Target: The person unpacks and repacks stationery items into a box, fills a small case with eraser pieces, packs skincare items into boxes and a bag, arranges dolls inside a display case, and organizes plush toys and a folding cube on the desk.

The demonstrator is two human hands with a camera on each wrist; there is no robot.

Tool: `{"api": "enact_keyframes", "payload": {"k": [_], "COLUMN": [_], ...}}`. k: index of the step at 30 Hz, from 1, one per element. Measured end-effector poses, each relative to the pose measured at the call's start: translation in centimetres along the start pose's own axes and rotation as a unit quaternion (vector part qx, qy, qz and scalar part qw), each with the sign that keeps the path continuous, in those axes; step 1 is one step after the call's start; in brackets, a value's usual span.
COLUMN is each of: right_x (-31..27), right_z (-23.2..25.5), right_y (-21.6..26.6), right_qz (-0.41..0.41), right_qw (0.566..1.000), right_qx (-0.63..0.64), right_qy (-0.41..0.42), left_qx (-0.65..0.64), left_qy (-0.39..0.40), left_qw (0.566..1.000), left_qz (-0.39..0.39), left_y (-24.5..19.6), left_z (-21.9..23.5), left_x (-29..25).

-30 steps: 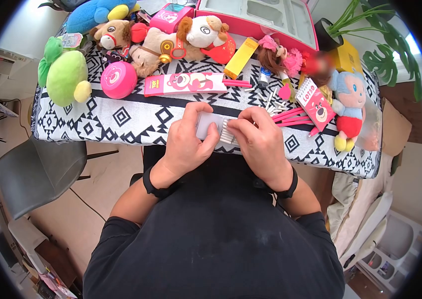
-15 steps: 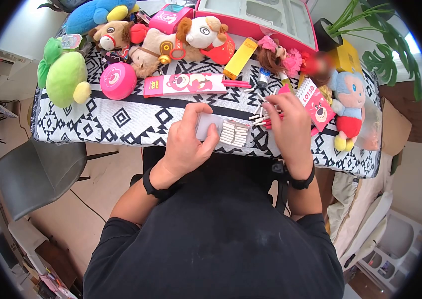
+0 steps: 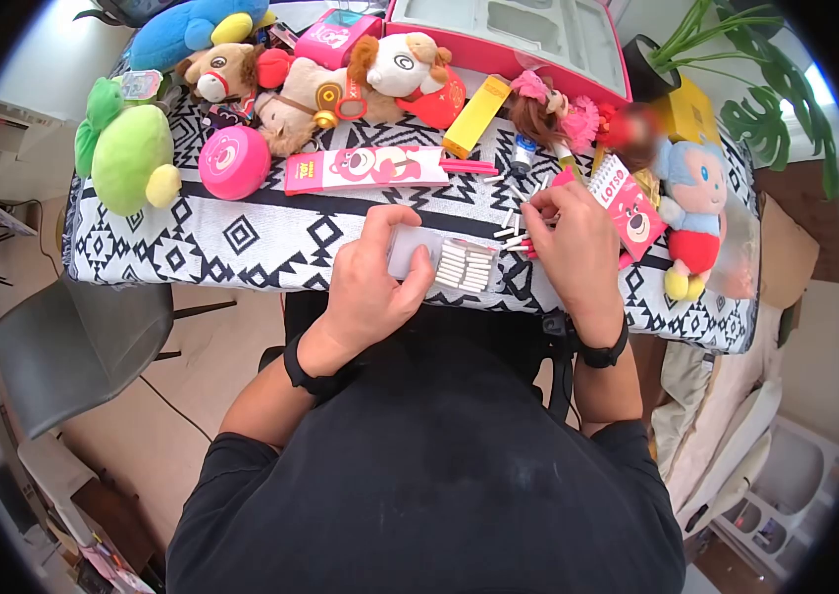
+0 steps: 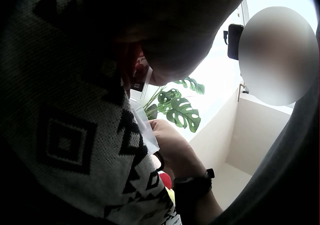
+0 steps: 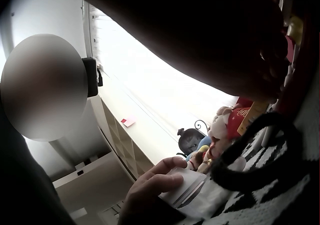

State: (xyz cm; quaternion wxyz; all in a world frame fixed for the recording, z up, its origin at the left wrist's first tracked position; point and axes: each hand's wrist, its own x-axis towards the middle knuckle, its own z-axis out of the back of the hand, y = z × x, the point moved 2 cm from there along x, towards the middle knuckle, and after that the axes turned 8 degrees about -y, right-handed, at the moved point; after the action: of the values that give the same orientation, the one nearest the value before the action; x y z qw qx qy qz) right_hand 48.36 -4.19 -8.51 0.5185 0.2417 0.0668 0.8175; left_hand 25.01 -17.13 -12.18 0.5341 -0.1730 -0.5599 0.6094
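Note:
In the head view, my left hand grips a frosted, clear plastic box near the table's front edge, the thumb laid over it. Rows of short white sticks lie in the part to the right of that thumb. My right hand is over a loose heap of the same white sticks, its bent thumb and fingers pinching one at the heap's edge. Pink sticks pass partly hidden beneath this hand. The left hand and a pale sheet-like edge of the box also appear in the right wrist view.
A pink bear-print pencil box lies beyond the hands, with a round pink case to its left. Right of the heap are a LOTSO notepad and a blue-hooded doll. Plush toys, a yellow box and a pink tray line the back.
My right hand has gone from the plastic box rightward to the loose heap, where its fingers have drawn together. The left hand and the box have stayed put.

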Motion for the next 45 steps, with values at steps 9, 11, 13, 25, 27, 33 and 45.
{"api": "enact_keyframes", "payload": {"k": [9,11,13,25,27,33,45], "right_x": [0.6,0.6,0.7,0.2,-0.4,-1.7,-2.4], "right_z": [-0.5,-1.0,-0.9,0.8,1.1,0.0,0.0], "right_y": [1.3,0.9,0.8,2.8,3.9,5.7,6.0], "right_qz": [0.047,0.050,0.055,0.071,0.100,0.192,0.201], "right_qw": [0.996,0.997,0.997,0.991,0.981,0.968,0.973], "right_qx": [0.032,-0.002,-0.009,0.114,0.166,0.153,0.113], "right_qy": [-0.070,-0.053,-0.050,-0.024,-0.006,0.051,0.023], "left_qx": [-0.001,-0.003,-0.001,-0.002,-0.005,-0.007,-0.002], "left_qy": [0.001,0.002,0.003,0.005,0.003,0.002,0.004], "left_qw": [1.000,1.000,1.000,1.000,1.000,1.000,1.000], "left_qz": [0.001,0.004,0.003,-0.003,-0.004,-0.004,-0.004], "left_y": [0.0,0.0,0.0,-0.1,0.1,0.1,0.1], "left_z": [0.0,0.1,0.0,0.1,0.0,0.0,0.0], "left_x": [-0.1,-0.1,0.0,0.0,-0.1,0.0,0.0]}}
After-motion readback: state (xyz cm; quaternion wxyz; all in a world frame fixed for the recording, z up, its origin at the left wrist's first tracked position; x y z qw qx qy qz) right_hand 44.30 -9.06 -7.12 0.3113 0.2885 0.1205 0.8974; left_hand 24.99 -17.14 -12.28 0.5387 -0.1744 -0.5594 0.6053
